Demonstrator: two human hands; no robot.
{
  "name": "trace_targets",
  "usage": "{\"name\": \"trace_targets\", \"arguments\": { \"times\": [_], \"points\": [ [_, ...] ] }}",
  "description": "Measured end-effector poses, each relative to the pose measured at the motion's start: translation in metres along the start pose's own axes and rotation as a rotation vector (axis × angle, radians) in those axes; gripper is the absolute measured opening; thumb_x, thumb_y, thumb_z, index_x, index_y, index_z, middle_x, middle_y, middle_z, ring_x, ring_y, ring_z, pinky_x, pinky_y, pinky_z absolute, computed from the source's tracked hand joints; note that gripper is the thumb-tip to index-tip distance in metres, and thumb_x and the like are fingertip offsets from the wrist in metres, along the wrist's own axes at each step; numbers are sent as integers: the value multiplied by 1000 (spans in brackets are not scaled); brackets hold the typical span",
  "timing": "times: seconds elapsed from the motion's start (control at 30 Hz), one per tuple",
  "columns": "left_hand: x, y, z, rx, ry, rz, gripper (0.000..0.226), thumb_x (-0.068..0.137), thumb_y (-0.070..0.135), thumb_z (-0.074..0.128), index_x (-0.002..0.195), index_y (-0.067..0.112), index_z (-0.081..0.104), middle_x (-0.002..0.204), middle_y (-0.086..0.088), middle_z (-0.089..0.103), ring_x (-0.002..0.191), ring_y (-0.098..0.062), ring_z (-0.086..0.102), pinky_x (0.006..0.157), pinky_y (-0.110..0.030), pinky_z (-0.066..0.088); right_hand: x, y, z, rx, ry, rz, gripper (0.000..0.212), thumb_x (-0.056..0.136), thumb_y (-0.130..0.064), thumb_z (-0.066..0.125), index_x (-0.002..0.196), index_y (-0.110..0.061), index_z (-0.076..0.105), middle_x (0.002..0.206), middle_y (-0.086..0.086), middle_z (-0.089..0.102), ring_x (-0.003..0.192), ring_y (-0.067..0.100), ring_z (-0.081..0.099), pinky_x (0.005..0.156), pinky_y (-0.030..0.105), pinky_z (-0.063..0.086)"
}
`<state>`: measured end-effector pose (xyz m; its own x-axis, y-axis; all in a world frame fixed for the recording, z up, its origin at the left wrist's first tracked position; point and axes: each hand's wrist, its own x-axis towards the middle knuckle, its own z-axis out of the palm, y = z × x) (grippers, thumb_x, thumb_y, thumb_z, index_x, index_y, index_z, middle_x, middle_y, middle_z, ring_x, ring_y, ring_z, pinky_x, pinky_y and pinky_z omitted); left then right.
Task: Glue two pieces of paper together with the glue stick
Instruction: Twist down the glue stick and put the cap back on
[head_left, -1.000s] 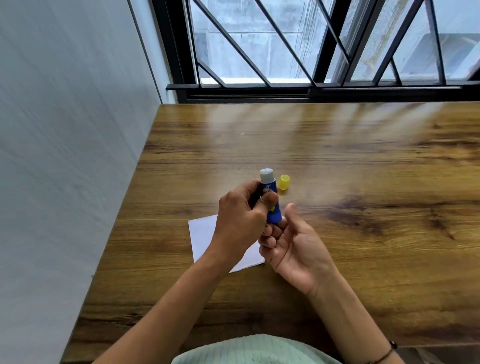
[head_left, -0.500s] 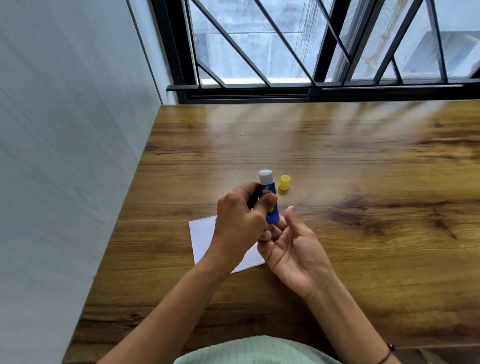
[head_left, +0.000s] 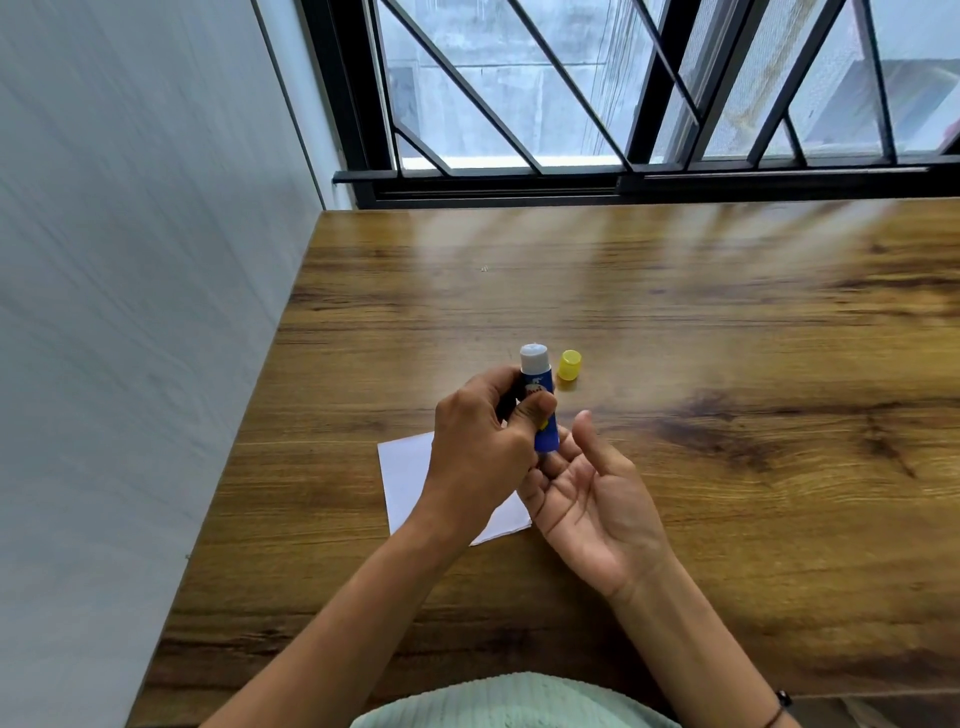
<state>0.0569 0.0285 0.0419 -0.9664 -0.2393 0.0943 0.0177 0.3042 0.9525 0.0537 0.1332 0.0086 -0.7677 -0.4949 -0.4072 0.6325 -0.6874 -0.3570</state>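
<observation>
My left hand (head_left: 480, 441) grips a blue glue stick (head_left: 539, 395) upright, its white glue tip bared at the top. My right hand (head_left: 587, 493) lies palm up just right of it, and its fingertips touch the stick's bottom end. The yellow cap (head_left: 569, 365) stands on the table just beyond the stick, to its right. White paper (head_left: 408, 478) lies flat on the table under my left hand; my hands hide most of it, so I cannot tell whether it is one sheet or two.
The wooden table (head_left: 727, 338) runs far to the right and back to a barred window (head_left: 571, 104). A grey wall (head_left: 130, 312) borders the table's left edge. The near table edge is at my body.
The glue stick and both hands have stayed in nearly the same place; the right thumb has lifted slightly away from the stick.
</observation>
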Motion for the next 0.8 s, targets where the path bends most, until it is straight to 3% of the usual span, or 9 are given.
{"name": "trace_targets", "arguments": {
  "times": [0.1, 0.17, 0.23, 0.33, 0.43, 0.53, 0.63, 0.7, 0.8],
  "points": [
    [0, 0, -1, 16, 1, 6, 8, 84, 18, 58, 90, 15, 63, 80, -11, 66, 52, -11, 56, 55, -25, 51, 0, 1, 2, -11, 28, 43, 32, 78, -27, 54, 93, -1, 61, 62, 9, 64, 48, 11, 58, 45, 18, 51],
    [-1, 0, -2, 29, 5, 8, 9, 84, 17, 58, 90, 13, 64, 80, -11, 66, 51, -11, 54, 56, -27, 50, 0, 2, 2, -10, 16, 16, 26, 77, -20, 54, 93, 0, 60, 60, 10, 63, 46, 10, 57, 43, 18, 49],
    [-1, 2, -3, 20, 3, 6, 11, 85, 16, 58, 93, 13, 64, 85, -10, 67, 61, -12, 61, 63, -27, 54, 1, 2, 0, -25, 6, -42, 20, 77, -12, 55, 93, -2, 60, 67, 12, 67, 53, 14, 61, 48, 20, 53],
    [-2, 4, -2, 42, 0, 12, 17, 84, 14, 58, 99, 11, 64, 95, -10, 68, 87, -23, 64, 80, -41, 54, 3, 2, -3, -60, 3, -118, 20, 73, -2, 57, 93, -5, 60, 79, 13, 71, 69, 19, 68, 65, 26, 58],
    [-3, 4, -2, 48, 5, 18, 17, 84, 13, 58, 99, 10, 64, 96, -9, 68, 89, -23, 63, 82, -43, 54, 3, 2, -5, -56, 0, -135, 22, 72, 0, 57, 93, -5, 61, 84, 13, 72, 76, 21, 69, 72, 28, 57],
    [-3, 5, -3, 36, 7, 14, 15, 83, 13, 58, 97, 12, 64, 93, -8, 68, 87, -23, 64, 81, -42, 54, 2, 0, -3, -18, -11, -63, 25, 80, -17, 58, 100, -3, 63, 91, 15, 71, 81, 21, 68, 80, 30, 54],
    [-2, 3, -2, 32, -2, 9, 14, 84, 15, 58, 96, 12, 64, 91, -9, 68, 77, -17, 64, 73, -36, 55, 2, 0, 0, -3, 12, 35, 37, 91, -32, 43, 96, -2, 62, 74, 13, 69, 61, 17, 65, 59, 25, 58],
    [-2, 3, -2, 27, -5, 10, 10, 84, 16, 57, 92, 15, 63, 84, -8, 67, 55, -7, 59, 59, -28, 53, 2, 2, 0, -4, 25, 56, 32, 92, -27, 41, 92, -2, 60, 59, 9, 63, 46, 12, 57, 44, 21, 50],
    [-2, 2, 0, 39, -6, 11, 12, 84, 17, 57, 94, 14, 64, 84, -8, 67, 55, -9, 56, 59, -30, 52, 2, 3, 1, -12, 4, 13, 22, 82, -19, 50, 91, -2, 62, 60, 9, 62, 46, 10, 54, 47, 20, 50]
  ]
}}
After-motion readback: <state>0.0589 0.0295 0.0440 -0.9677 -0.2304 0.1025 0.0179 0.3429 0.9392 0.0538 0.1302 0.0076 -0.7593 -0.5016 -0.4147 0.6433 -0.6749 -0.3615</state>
